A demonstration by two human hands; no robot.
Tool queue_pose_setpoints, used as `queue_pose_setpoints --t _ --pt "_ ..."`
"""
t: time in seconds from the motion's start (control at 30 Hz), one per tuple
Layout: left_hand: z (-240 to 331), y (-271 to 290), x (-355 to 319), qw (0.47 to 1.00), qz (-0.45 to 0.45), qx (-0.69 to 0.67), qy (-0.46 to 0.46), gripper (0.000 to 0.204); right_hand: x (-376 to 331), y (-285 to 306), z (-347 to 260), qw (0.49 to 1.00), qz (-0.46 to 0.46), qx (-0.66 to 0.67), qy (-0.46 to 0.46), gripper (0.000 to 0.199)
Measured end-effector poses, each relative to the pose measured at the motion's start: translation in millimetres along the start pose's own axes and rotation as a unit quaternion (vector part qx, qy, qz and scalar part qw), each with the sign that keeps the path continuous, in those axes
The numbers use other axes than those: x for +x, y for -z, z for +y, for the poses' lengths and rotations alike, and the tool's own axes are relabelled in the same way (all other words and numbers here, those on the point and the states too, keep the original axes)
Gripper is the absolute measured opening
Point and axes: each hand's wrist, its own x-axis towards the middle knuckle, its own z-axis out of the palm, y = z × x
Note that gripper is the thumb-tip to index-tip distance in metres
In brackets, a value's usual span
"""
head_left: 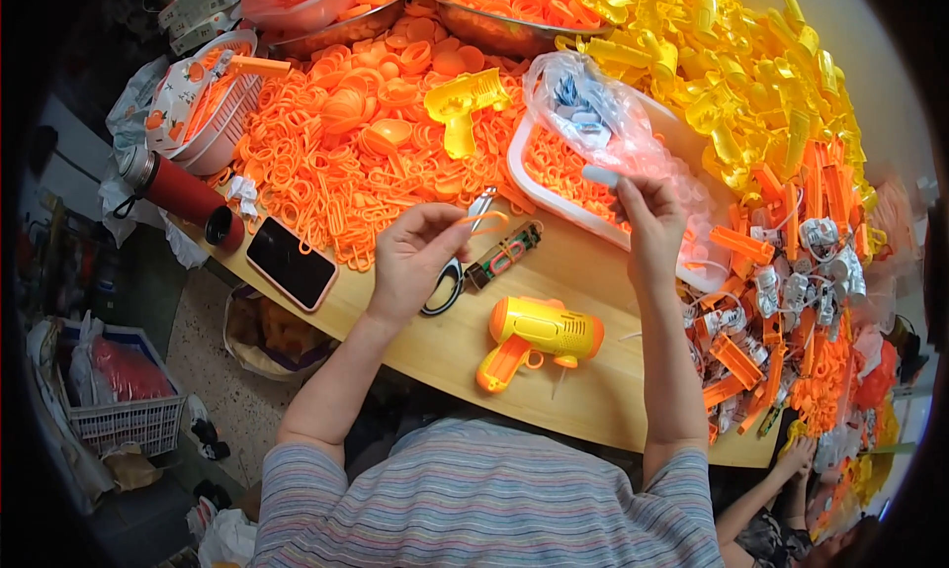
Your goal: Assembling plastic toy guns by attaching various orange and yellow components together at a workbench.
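Pinched in the fingertips of my left hand (pixel 410 257) is a thin orange plastic loop (pixel 500 216). My right hand (pixel 652 227), raised over the edge of the white tub (pixel 633 237), holds a small whitish translucent piece (pixel 599 175) between thumb and fingers. On the table (pixel 425 355) below lies a yellow and orange toy gun (pixel 544 331). Dark-handled scissors (pixel 445 291) rest beside my left hand, partly hidden by it. Just right of them is a dark narrow part (pixel 504 257) with orange and green bits on it.
Heaped orange loops (pixel 306 163) cover the far left; yellow gun shells (pixel 741 84) fill the far right. Orange parts with wired white motors (pixel 781 301) pile at right. A phone (pixel 292 262) and red flask (pixel 183 192) lie left. Another person's hands (pixel 794 459) show lower right.
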Motion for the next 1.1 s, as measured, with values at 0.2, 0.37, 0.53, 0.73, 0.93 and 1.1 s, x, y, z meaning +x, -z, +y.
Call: queue_pose_setpoints --t 0.2,0.37,0.53,0.73,0.93,1.1 --pt "4.0 -31.7 -21.0 0.986 -0.061 -0.092 0.121 0.015 -86.9 9.7 -3.7 0.997 -0.024 0.048 -0.060 0.007" --pt "-4.5 -37.3 -31.9 0.986 -0.098 -0.066 0.119 0.016 -130.2 24.9 -0.2 0.998 -0.038 0.035 -0.037 0.007" --pt "-5.8 -42.5 -41.1 0.989 -0.133 0.040 0.057 0.014 -154.9 38.8 1.4 0.982 -0.089 -0.137 0.094 0.018" --pt "11.5 -56.9 -45.4 0.956 -0.215 0.118 0.161 0.008 -156.5 35.8 -25.5 0.931 -0.164 -0.227 0.236 0.027" --pt "10.0 -63.9 -55.8 0.981 -0.159 0.060 0.098 0.008 -176.3 23.6 -13.1 0.993 -0.063 0.104 -0.011 0.033" --pt "0.3 -65.2 -63.6 0.975 -0.160 0.151 -0.013 0.006 -182.0 9.8 -5.6 0.972 0.020 0.189 -0.140 0.019"
